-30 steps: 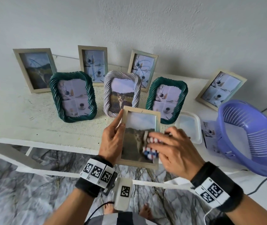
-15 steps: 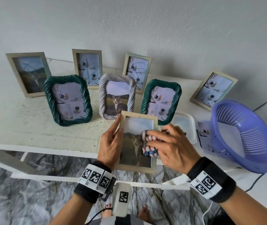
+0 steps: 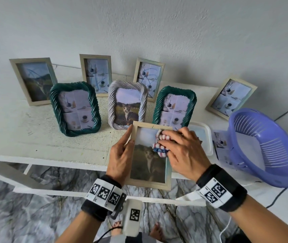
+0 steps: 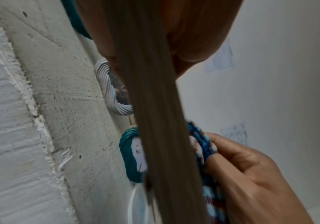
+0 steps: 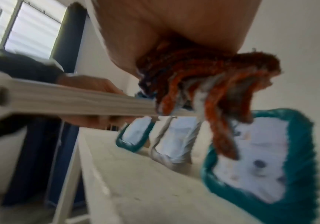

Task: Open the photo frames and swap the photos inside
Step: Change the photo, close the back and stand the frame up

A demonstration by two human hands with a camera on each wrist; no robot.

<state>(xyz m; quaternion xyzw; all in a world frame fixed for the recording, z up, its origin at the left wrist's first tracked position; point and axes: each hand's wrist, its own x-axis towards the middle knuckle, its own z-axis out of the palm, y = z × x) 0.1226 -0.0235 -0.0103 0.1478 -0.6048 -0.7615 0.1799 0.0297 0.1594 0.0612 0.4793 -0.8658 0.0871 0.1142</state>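
Note:
I hold a pale wooden photo frame with a cat photo over the table's front edge. My left hand grips its left side, thumb on the front, and the frame's edge fills the left wrist view. My right hand presses a bunched red, white and blue striped cloth on the upper right of the glass. In the right wrist view the cloth hangs over the frame's edge.
Several frames stand on the white table: two green twisted ones, a white twisted one with a cat photo, and wooden ones along the wall. A purple basket, a clear lid and loose photos lie at the right.
My right hand has slid the cloth up the glass, from the middle to the upper right corner. The left hand keeps its grip on the frame.

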